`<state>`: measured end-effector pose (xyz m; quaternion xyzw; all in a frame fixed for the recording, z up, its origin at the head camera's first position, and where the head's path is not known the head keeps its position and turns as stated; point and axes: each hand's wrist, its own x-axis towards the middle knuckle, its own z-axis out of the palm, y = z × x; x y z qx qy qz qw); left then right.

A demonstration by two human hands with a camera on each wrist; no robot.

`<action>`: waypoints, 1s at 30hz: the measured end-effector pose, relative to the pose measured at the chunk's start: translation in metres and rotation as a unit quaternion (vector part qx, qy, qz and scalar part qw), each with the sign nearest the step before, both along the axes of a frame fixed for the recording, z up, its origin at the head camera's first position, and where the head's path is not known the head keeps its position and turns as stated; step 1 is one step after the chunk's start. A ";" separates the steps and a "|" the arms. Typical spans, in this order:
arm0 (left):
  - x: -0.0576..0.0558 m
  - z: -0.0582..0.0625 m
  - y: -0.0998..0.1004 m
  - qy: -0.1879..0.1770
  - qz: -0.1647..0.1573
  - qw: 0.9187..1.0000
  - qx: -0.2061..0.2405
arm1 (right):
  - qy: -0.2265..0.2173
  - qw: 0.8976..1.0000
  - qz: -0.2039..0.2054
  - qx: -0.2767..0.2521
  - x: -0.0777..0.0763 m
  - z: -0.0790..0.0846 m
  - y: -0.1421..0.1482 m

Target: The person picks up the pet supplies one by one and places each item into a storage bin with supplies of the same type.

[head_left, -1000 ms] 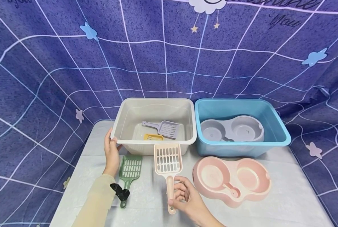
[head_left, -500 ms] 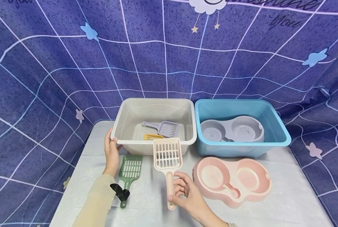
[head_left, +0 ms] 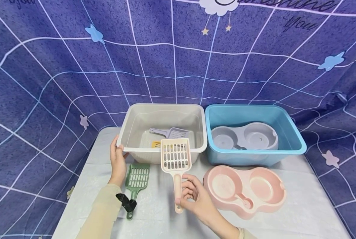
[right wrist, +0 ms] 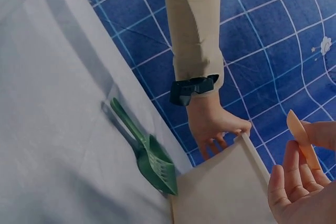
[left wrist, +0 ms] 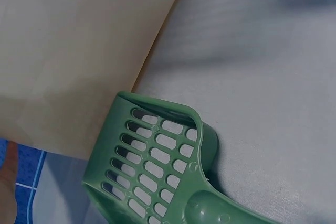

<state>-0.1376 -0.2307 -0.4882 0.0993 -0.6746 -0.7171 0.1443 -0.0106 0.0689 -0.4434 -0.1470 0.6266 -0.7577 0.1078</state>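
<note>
Between thumb and fingers, my right hand point(head_left: 197, 200) pinches the handle of a cream litter scoop point(head_left: 175, 154). Its slotted head points away from me and overlaps the front rim of the beige litter box point(head_left: 136, 149) in the head view. In the right wrist view, only the handle's end point(right wrist: 302, 136) shows. My left hand point(head_left: 118, 162) grips that box at its front left corner, thumb at the rim and fingers along the side. Inside lie a lilac scoop point(head_left: 158, 132) and a yellow scoop point(head_left: 156, 144), both partly hidden behind the cream one.
A green litter scoop point(head_left: 138, 176) lies beside my left forearm, before the beige box. To the right stands a blue litter box point(head_left: 255, 151) holding a grey double bowl point(head_left: 240, 134). A pink double bowl point(head_left: 246, 186) lies in front of it. A patterned purple curtain point(head_left: 178, 59) hangs behind.
My right hand has moved the cream scoop away from me, so its head now reaches over the beige box's front rim. The left hand has stayed put.
</note>
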 end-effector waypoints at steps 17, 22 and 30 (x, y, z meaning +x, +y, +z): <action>0.010 0.021 0.008 0.004 -0.008 1.000 -0.004 | -0.007 1.000 -0.024 0.007 -0.019 0.012 -0.004; 0.009 0.020 0.008 0.006 -0.007 1.000 -0.003 | -0.015 0.999 -0.032 0.011 -0.024 0.017 -0.001; 0.009 0.020 0.008 0.004 -0.002 1.000 -0.001 | -0.005 0.999 -0.041 0.015 -0.032 0.020 0.001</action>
